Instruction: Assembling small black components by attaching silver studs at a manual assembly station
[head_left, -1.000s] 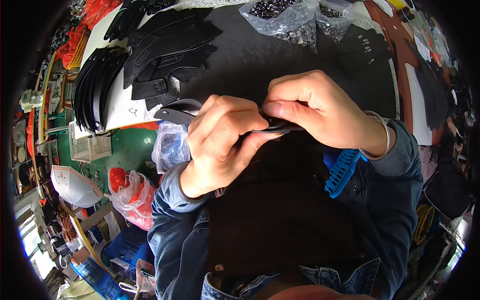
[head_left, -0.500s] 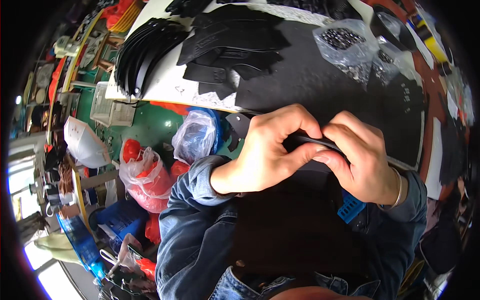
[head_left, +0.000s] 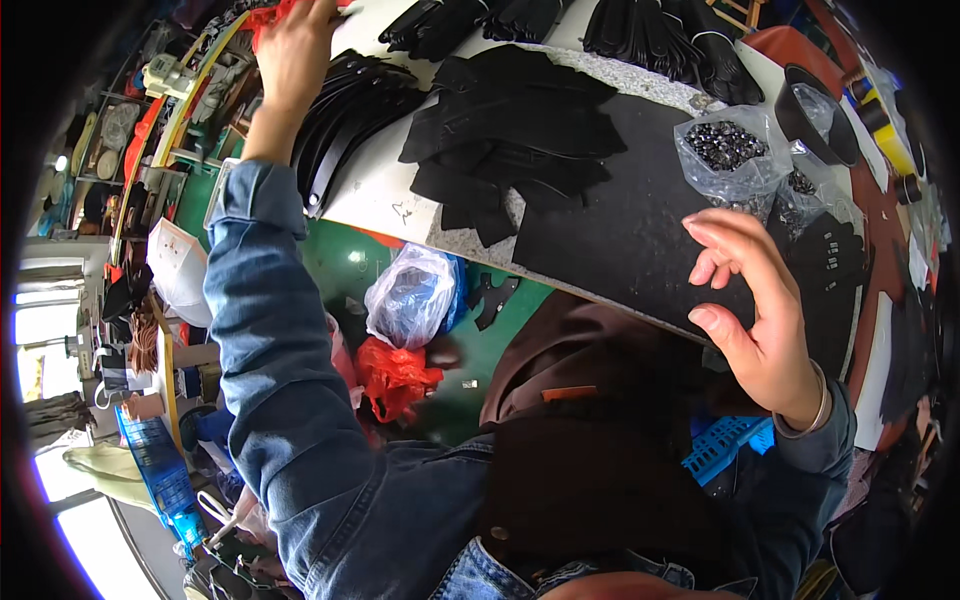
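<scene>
My left hand [head_left: 297, 55] stretches to the far left end of the worktable, beyond a fanned pile of black strips [head_left: 350, 110]. Its fingers run into the upper edge of the view beside a red plastic bag [head_left: 262, 17], so whether they hold anything is hidden. Over the near right part of a dark mat [head_left: 640, 225], my right hand [head_left: 765, 310] hangs with thumb and fingers apart and nothing between them. Nearest to it is a clear bag of small shiny black pieces [head_left: 725, 148]. A heap of flat black cut pieces [head_left: 510, 130] lies mid-table.
Bundles of black strips [head_left: 640, 40] lie along the far side. A black tub [head_left: 822, 120] stands at the right. Below the table's left edge are a bin lined with clear plastic [head_left: 412, 295] and a red bag [head_left: 392, 378]. A blue basket [head_left: 725, 445] sits near my right forearm.
My hands, earlier together on a black strip, have parted. The left has reached far forward and left; the right has let go and opened. My view has shifted, too.
</scene>
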